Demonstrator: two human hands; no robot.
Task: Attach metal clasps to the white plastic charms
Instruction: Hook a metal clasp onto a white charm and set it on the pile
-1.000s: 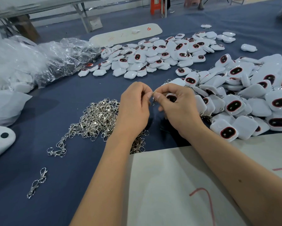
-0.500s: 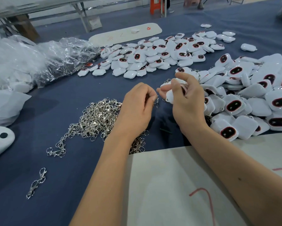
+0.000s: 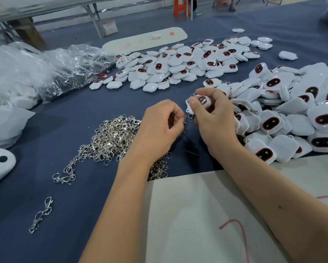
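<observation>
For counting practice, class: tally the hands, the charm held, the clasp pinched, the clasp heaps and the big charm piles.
Hands: 2, left hand and right hand
Held charm: 1
Pinched clasp: 1
Clasp heap: 1
Charm piles: 2, far pile and right pile
Total: 7

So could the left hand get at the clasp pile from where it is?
Probably yes. The left hand hovers right beside the clasp pile, its wrist over the pile's near edge, with nothing between them. But its fingers already pinch a small clasp, so it would need to let go first.
</observation>
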